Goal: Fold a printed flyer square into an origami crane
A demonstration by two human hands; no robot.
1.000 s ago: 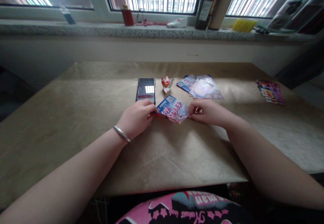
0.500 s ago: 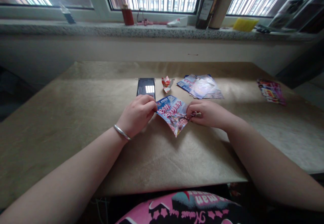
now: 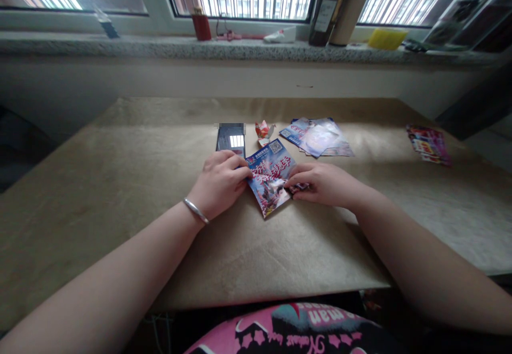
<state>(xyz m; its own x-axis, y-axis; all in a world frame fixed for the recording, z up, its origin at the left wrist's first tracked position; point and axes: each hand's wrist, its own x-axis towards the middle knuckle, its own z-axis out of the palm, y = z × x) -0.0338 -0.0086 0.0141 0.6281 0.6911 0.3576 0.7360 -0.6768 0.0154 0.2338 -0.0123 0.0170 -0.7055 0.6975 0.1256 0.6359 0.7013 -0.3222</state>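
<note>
Between my two hands is a glossy printed sheet of paper (image 3: 269, 168), blue and pink with red lettering and a QR code in its upper corner. My left hand (image 3: 224, 180), with a silver bangle at the wrist, grips its left edge, fingers closed. On the opposite side my right hand (image 3: 316, 182) pinches the right corner, where the paper bends under the fingers. Just beyond the sheet stands a small folded paper figure (image 3: 264, 131) in red and white. A dark phone (image 3: 231, 136) lies behind my left hand, partly covered by it.
Several similar printed sheets (image 3: 318, 136) lie in an overlapping pile beyond my right hand. Farther right is a fanned stack of pink and purple cards (image 3: 429, 145). Along the granite windowsill (image 3: 156, 47) stand a red container (image 3: 201, 24), a dark jar (image 3: 326, 13) and a yellow sponge-like block (image 3: 387, 38).
The sheet has turned between my hands and its far corner has moved away, now overlapping the base of the paper figure. My right hand has shifted slightly left.
</note>
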